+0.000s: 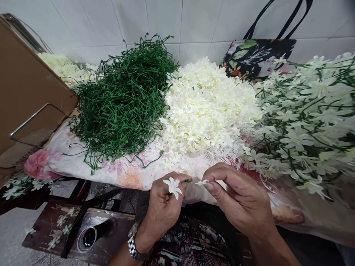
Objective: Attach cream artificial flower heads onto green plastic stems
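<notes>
My left hand (166, 199) is closed on a green plastic stem (188, 180), whose tip pokes out past the thumb and forefinger. A white artificial flower (173, 187) shows over the knuckles of that hand; it seems to be on the same stem. Between the thumb and forefinger of my right hand (240, 199) is a small white flower head (202, 182), its narrow end toward the stem tip, with a small gap between them. Just beyond my hands lie a heap of loose white flower heads (210, 107) and a tangled pile of green stems (124, 96).
Finished-looking flower sprays (310, 129) are heaped on the right. A floral cloth (108, 173) covers the work surface. A black floral bag (257, 55) leans on the tiled wall. A cardboard box (27, 81) stands left. Below is a cup of dark liquid (87, 238).
</notes>
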Demonstrator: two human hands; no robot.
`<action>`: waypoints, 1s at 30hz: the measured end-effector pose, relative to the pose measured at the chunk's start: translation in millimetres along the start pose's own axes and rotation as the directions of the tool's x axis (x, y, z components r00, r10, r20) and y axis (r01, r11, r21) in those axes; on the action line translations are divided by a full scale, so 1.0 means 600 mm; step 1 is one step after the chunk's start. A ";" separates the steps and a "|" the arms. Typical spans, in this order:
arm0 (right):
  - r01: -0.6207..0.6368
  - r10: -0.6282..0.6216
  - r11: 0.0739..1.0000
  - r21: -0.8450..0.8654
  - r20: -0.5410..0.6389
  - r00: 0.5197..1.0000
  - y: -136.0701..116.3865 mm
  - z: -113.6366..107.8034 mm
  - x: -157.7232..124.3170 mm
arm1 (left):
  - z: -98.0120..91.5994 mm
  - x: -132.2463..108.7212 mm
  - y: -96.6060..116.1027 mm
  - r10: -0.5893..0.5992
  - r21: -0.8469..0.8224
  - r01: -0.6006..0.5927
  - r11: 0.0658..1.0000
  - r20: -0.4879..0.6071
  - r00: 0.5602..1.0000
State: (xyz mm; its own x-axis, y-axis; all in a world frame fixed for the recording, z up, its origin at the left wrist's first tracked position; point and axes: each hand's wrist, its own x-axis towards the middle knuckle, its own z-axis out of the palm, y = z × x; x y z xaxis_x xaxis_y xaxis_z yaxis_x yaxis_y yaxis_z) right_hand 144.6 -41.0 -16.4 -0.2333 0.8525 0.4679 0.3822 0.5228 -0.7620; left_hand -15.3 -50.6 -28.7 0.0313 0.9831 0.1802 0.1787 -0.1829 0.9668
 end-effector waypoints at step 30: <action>0.041 -0.026 0.989 -0.142 0.104 0.994 0.017 0.022 -0.006 | 0.002 0.008 -0.030 0.160 0.202 -0.205 0.958 0.221 0.962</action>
State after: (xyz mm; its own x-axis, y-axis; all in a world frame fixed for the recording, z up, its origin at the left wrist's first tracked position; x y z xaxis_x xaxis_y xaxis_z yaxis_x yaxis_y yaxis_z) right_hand 137.4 -38.6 -31.6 -0.3352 0.8340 0.4383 0.4953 0.5517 -0.6710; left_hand -17.1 -42.5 -45.8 0.2764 0.9170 0.2877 0.3630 -0.3768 0.8522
